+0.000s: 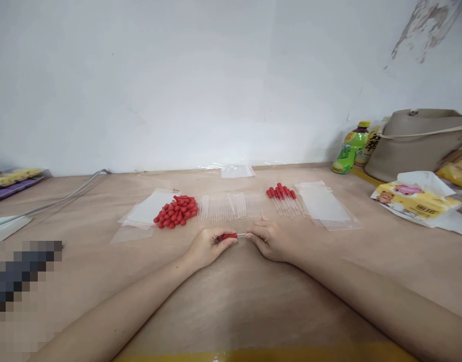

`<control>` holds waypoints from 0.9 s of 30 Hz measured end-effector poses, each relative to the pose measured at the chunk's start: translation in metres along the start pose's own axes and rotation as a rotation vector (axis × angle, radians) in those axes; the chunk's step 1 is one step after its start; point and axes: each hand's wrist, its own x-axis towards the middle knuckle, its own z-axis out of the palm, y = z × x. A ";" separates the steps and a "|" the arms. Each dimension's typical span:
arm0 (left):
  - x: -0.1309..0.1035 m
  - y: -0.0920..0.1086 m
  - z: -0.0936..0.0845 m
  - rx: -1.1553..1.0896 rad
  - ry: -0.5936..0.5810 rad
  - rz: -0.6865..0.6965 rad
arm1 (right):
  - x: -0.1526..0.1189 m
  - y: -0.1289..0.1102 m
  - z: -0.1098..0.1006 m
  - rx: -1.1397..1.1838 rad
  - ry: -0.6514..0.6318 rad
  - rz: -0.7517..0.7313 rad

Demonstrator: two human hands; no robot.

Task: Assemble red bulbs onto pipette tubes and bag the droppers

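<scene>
Fingers of both my hands are closed over the counter [231, 306] — left hand [206, 247] pinching a red bulb [230, 236], right hand [269, 242] gripping a slim clear tube [242, 235]. Just beyond lies a row of clear tubes [231, 206], then a pile of red bulbs [177, 211] nearer my left, and a fan of capped tubes [285, 198] past my right. Between my hands, bulb and tube appear to meet end to end — one long axis, left to right, bulb leftmost
</scene>
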 end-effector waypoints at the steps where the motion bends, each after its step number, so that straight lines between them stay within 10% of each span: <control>1: 0.000 0.000 0.000 0.003 0.003 -0.002 | 0.001 0.000 -0.002 -0.005 -0.011 0.006; 10: 0.002 -0.006 0.000 0.019 0.061 0.002 | 0.006 -0.008 -0.025 -0.280 -0.149 -0.045; 19: 0.006 -0.008 -0.005 0.112 -0.010 -0.053 | 0.021 0.059 -0.050 -0.397 -0.031 0.844; 27: 0.006 -0.007 -0.005 0.133 -0.016 -0.043 | 0.026 0.087 -0.034 -0.474 -0.093 0.991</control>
